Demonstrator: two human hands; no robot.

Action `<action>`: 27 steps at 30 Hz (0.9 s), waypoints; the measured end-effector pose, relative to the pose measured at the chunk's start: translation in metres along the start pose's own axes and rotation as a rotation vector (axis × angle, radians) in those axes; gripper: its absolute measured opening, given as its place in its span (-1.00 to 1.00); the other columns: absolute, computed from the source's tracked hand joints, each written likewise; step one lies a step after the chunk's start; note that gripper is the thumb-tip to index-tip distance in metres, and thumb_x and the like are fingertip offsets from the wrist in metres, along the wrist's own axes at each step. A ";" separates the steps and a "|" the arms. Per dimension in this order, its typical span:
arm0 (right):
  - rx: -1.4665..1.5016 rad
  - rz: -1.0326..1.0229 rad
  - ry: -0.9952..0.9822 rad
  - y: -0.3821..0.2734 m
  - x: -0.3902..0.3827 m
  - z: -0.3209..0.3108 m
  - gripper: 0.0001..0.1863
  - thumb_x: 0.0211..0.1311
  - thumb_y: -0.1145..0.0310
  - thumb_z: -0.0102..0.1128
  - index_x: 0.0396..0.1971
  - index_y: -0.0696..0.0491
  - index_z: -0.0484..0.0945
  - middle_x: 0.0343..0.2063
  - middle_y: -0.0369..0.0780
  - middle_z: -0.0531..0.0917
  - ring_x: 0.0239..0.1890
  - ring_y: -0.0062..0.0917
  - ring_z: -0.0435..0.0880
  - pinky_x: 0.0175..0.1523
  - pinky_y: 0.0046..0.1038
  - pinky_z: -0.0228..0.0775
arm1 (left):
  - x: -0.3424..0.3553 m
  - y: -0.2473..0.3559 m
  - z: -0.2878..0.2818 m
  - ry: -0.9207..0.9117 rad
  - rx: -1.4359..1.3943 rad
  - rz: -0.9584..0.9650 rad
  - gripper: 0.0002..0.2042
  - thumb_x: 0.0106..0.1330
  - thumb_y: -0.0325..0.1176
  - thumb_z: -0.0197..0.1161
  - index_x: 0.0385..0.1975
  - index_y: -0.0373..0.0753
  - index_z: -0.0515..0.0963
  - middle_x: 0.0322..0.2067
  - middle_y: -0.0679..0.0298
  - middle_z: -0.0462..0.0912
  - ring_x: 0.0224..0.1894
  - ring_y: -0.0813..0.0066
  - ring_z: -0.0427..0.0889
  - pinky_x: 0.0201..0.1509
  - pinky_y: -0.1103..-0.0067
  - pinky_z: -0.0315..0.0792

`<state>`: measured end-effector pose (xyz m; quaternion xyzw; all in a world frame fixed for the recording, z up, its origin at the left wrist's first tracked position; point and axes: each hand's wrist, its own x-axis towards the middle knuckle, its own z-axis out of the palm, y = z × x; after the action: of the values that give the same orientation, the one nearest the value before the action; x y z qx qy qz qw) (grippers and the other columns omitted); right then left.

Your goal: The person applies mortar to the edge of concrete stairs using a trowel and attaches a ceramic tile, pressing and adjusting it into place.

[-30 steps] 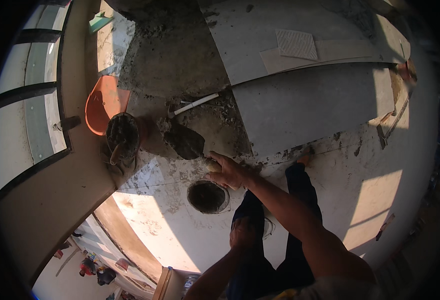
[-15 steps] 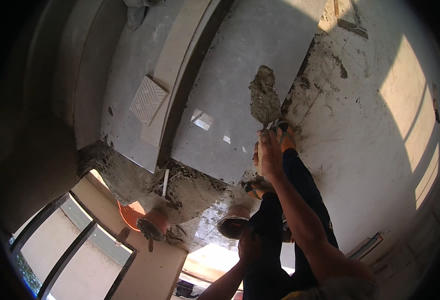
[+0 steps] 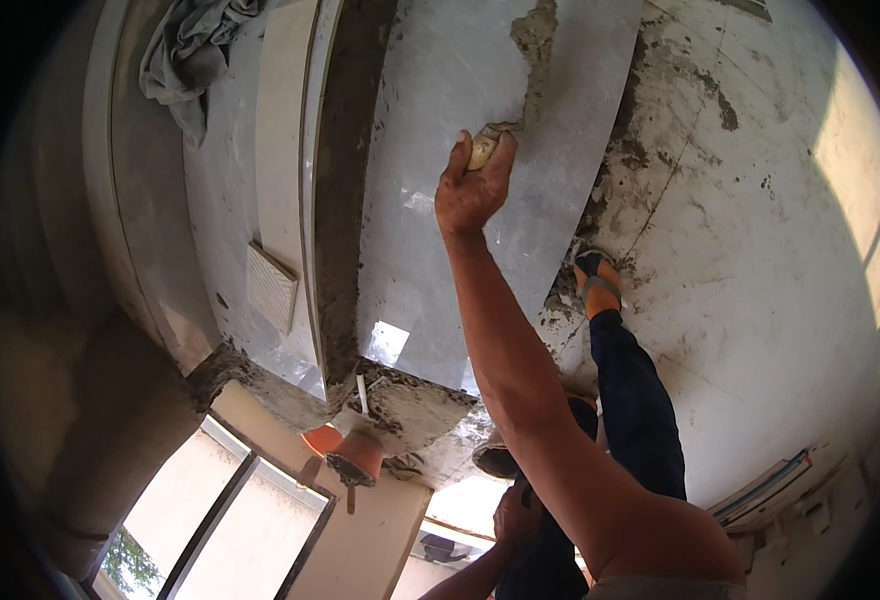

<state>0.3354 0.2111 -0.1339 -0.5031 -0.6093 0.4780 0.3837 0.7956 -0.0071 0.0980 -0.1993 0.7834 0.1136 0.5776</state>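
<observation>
My right hand (image 3: 475,190) reaches out over a smooth grey slab (image 3: 430,270), closed round the pale handle of a trowel (image 3: 482,150). Little of the trowel's blade shows past the fingers. Beyond it, a rough strip of wet mortar (image 3: 535,50) lies on the slab. My left hand (image 3: 517,515) rests by my bent knee, low in the picture; its fingers look loosely spread, with no object visible in them.
A ridged tile (image 3: 272,287) leans near a long pale board (image 3: 285,150) on the left. Grey cloth (image 3: 190,60) lies at the far left. Mortar-smeared buckets, one orange-brown (image 3: 357,455), stand near the window (image 3: 210,510). Mortar crumbs line the slab's right edge.
My right hand has moved forward and left with the trowel. The mortar heaped on its blade now lies as a strip on the slab. The view has shifted too.
</observation>
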 end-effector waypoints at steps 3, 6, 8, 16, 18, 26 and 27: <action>0.046 0.036 -0.294 -0.047 -0.033 0.033 -0.57 0.41 0.42 0.37 0.16 0.19 0.42 -0.12 0.03 0.62 -0.20 0.04 0.70 -0.14 -0.19 0.61 | -0.009 0.010 -0.001 -0.011 -0.071 -0.023 -0.62 0.44 -0.13 0.30 0.15 -0.17 0.62 0.03 -0.04 0.73 0.15 -0.12 0.68 0.23 0.10 0.53; 0.302 0.176 -0.465 -0.084 -0.071 0.015 -0.57 0.44 0.39 0.37 0.16 0.18 0.42 -0.13 0.06 0.61 -0.19 0.04 0.69 -0.11 -0.14 0.60 | -0.016 0.022 -0.002 -0.014 -0.025 -0.011 -0.62 0.44 -0.13 0.29 0.16 -0.17 0.61 0.04 -0.04 0.73 0.15 -0.13 0.67 0.23 0.09 0.51; 0.298 0.180 -0.515 -0.095 -0.089 -0.014 -0.59 0.49 0.29 0.34 0.13 0.17 0.41 -0.17 0.02 0.62 -0.23 -0.05 0.70 -0.14 -0.14 0.58 | -0.017 0.026 -0.004 -0.063 -0.002 -0.046 -0.62 0.45 -0.13 0.29 0.16 -0.16 0.61 0.06 -0.04 0.73 0.17 -0.12 0.67 0.25 0.10 0.51; 0.544 0.820 -0.957 -0.044 -0.005 -0.037 -0.50 0.65 -0.19 0.00 -0.05 0.02 0.40 -0.49 -0.32 0.54 -0.49 -0.66 0.57 -0.41 -0.42 0.50 | -0.009 0.024 0.005 0.057 0.036 0.018 -0.62 0.44 -0.16 0.28 0.18 -0.14 0.63 0.11 0.01 0.73 0.20 -0.07 0.67 0.31 0.13 0.51; 0.574 0.854 -0.933 -0.027 0.014 -0.021 -0.47 0.67 -0.21 -0.09 -0.05 0.02 0.47 -0.46 -0.30 0.56 -0.50 -0.63 0.56 -0.41 -0.41 0.48 | -0.006 0.025 0.003 0.030 0.033 0.012 -0.61 0.44 -0.16 0.29 0.18 -0.15 0.63 0.11 0.01 0.73 0.20 -0.07 0.67 0.31 0.13 0.51; 0.558 1.051 -0.926 -0.017 0.024 0.031 -0.50 0.69 -0.10 -0.23 -0.16 0.04 0.50 -0.47 -0.29 0.55 -0.56 -0.57 0.50 -0.44 -0.37 0.40 | -0.006 0.027 0.007 0.013 0.057 -0.012 -0.63 0.43 -0.17 0.29 0.15 -0.17 0.65 0.09 0.02 0.74 0.19 -0.05 0.68 0.30 0.13 0.52; 0.588 1.068 -0.926 -0.018 0.026 0.038 -0.50 0.69 -0.09 -0.23 -0.17 0.04 0.50 -0.48 -0.28 0.54 -0.57 -0.57 0.49 -0.44 -0.37 0.39 | -0.008 0.027 0.008 0.032 0.064 0.004 -0.63 0.43 -0.17 0.29 0.15 -0.17 0.65 0.08 0.02 0.75 0.19 -0.05 0.68 0.29 0.13 0.52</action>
<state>0.2896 0.2280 -0.1262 -0.3547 -0.2299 0.9031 -0.0759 0.7919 0.0220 0.1013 -0.1808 0.7961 0.0865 0.5710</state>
